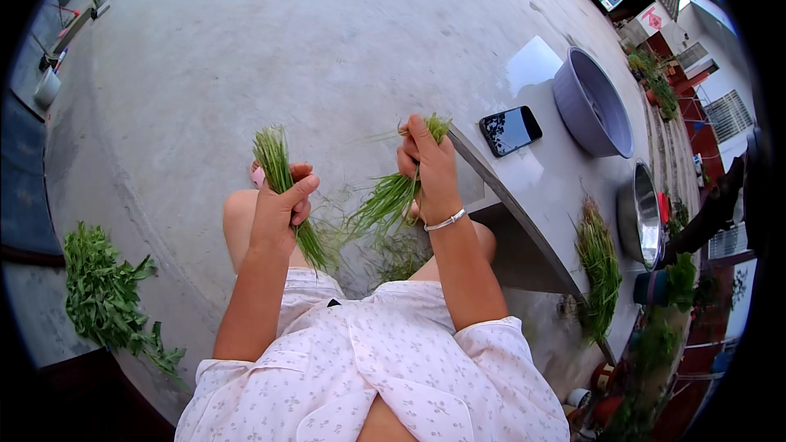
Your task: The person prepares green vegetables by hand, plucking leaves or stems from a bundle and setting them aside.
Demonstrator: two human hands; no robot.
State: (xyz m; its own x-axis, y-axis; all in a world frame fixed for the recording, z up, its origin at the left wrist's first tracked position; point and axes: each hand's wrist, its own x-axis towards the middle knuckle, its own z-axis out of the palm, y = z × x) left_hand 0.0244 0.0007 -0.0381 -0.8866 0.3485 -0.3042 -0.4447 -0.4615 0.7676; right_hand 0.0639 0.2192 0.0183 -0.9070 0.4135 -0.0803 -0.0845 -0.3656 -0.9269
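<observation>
My left hand (282,205) grips a bundle of thin green stalks (272,153), pale cut ends up and narrow leaves hanging below the fist. In my right hand (430,166) is a second, looser bunch of the same greens (387,199). Its pale ends poke out above the fingers, and its leaf tips droop down to the left. A few fine strands stick out from the right fingertips. Both hands are held apart over my knees. Loose green trimmings (402,258) lie scattered on the ground between my legs.
On the grey slab table (540,209) at right are a phone (511,130), a purple plastic basin (583,110), a steel bowl (638,215) and a heap of long greens (599,270). Leafy greens (104,288) lie at left on the concrete ground (276,31).
</observation>
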